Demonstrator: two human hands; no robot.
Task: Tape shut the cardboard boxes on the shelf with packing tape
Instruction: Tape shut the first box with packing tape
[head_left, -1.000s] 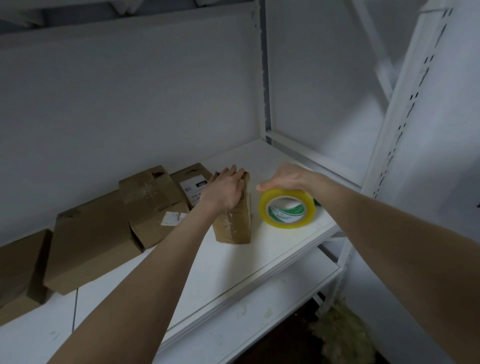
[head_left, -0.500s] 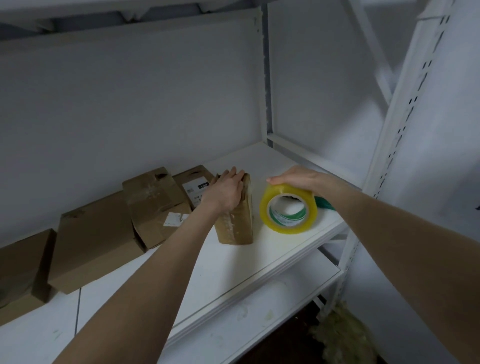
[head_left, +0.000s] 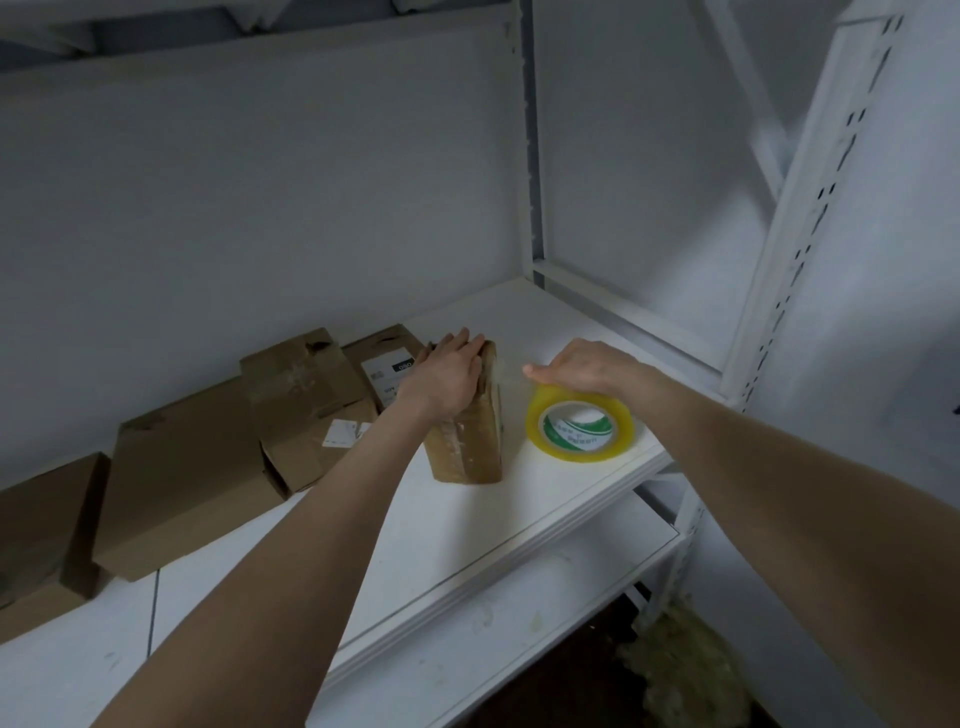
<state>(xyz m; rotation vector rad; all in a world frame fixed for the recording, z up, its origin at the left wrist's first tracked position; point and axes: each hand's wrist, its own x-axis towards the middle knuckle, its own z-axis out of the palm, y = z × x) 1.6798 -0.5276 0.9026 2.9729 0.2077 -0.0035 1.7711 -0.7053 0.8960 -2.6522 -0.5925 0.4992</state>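
Observation:
A small upright cardboard box (head_left: 467, 441) stands on the white shelf (head_left: 545, 499), with clear tape on its front. My left hand (head_left: 447, 371) lies flat on the box's top, fingers straight. To its right my right hand (head_left: 587, 366) grips the top of a yellowish roll of packing tape (head_left: 579, 428) with a green-and-white core. The roll stands on edge on the shelf. A thin clear strip of tape runs from the roll toward the box's top right edge.
Several more cardboard boxes (head_left: 187, 473) lean in a row along the back wall to the left, two with white labels. A perforated white upright (head_left: 800, 208) stands at right. A lower shelf (head_left: 493, 639) juts out below; straw-like debris (head_left: 680, 670) lies on the floor.
My right hand with the tape roll has shifted slightly right and down, away from the box. My left hand stays flat on the box top.

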